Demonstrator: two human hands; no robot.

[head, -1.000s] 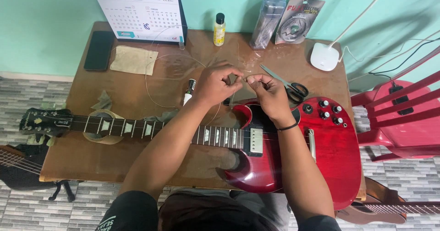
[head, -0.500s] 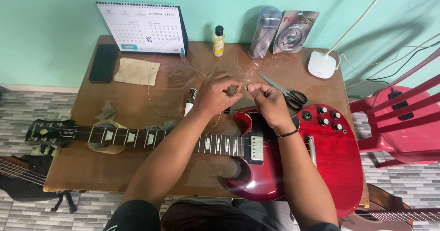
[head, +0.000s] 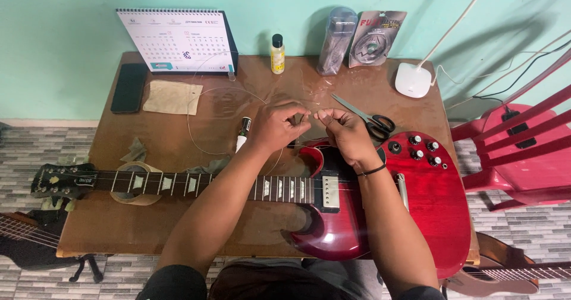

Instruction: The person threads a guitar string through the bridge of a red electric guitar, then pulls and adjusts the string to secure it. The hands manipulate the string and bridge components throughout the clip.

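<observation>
Red and glossy, the guitar (head: 380, 216) lies across the table (head: 178, 228), its body overhanging the near right edge and its headstock reaching past the left one. Above its upper horn the left hand (head: 276, 126) and right hand (head: 345, 132) each pinch a thin wire (head: 196, 106), barely visible where it loops toward the calendar (head: 175, 41). The forearms hide part of the neck. Scissors (head: 369, 116) lie just beside the right hand; bare tabletop shows around the loop.
</observation>
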